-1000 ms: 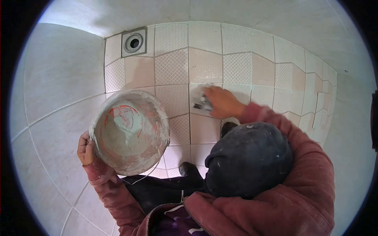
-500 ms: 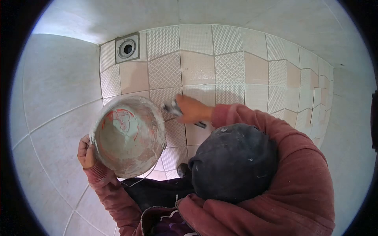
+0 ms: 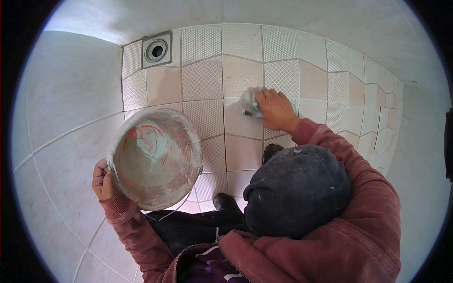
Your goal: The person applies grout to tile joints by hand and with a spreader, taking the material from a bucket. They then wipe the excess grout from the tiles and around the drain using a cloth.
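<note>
My left hand point(image 3: 103, 181) grips the rim of a bucket point(image 3: 188, 174) on its left side, fingers outside and closed. Grey-white paste coats the bucket's inside walls, with red-orange patches near the bottom. The bucket tilts so that its mouth faces up toward me, and a thin wire handle point(image 3: 181, 203) hangs at its lower right. My right hand point(image 3: 278, 111) is closed around a blurred grey-white tool point(image 3: 253, 102) with a dark spot on it, held over the patterned floor tiles point(image 3: 243, 151); its exact kind is smeared by motion.
A square floor drain point(image 3: 156, 50) with a round hole sits in the far left corner. Grey tiled walls point(image 3: 71, 85) rise on the left, far and right sides. My bent knee point(image 3: 297, 193) and dark shoes point(image 3: 225, 202) are close below the right hand.
My right hand has swung to the right and farther away across the tiles with the tool, leaving the bucket's side. The left hand still grips the rim. My knee has shifted right.
</note>
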Available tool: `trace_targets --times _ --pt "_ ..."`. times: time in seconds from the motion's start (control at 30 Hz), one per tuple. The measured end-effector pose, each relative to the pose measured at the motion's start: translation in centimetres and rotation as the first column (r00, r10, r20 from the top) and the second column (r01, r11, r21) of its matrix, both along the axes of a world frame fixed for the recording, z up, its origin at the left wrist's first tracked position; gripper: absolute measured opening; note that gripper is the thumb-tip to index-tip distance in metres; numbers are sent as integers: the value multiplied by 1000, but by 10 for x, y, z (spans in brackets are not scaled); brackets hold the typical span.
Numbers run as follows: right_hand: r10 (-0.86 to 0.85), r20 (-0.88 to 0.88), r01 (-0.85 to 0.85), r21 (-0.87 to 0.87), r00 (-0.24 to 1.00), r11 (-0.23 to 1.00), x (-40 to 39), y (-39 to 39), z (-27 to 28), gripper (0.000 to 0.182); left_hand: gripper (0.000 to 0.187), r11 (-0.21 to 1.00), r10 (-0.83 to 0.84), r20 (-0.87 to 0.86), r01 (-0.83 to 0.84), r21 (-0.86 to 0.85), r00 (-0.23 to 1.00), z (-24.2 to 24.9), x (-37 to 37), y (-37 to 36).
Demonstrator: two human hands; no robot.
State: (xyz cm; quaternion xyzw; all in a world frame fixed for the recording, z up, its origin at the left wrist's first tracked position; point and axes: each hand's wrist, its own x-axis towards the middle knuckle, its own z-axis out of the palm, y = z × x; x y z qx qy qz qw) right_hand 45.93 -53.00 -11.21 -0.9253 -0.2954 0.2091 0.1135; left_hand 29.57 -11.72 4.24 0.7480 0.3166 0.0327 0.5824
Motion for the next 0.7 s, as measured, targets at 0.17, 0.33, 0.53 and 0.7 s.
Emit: trace_targets --times 0.17,0.33,0.53,0.7 --pt "-219 -178 264 288 959 920 -27 -40 -6 64 30 1000 22 6 -22 -3 1000 -2 0 3" --pt "-543 -123 554 83 830 828 -36 -38 -18 62 31 999 -47 8 47 27 999 -6 -6 16" --pt "-225 -299 328 357 927 875 -37 57 -32 56 30 998 -41 34 43 -35 999 -3 2 4" --pt "156 -353 49 508 923 860 -28 44 -27 58 27 1000 27 30 -27 10 999 -5 -8 7"
